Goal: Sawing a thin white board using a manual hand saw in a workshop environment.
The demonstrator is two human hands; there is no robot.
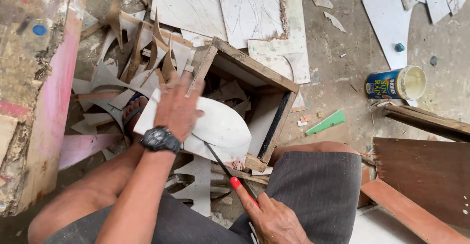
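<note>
- Head view: a white board piece (215, 126), flat, with one rounded end and a ragged lower edge, lies across the corner of an open wooden box (274, 85) full of offcuts.
- The left hand (178, 108), a black watch on its wrist, presses flat on the board, fingers spread.
- The right hand (274, 222) grips the red-handled saw (230, 173); its thin dark blade runs up into a curved cut in the board.
- A paint can (394, 83) lies on its side on the floor, well apart.
</note>
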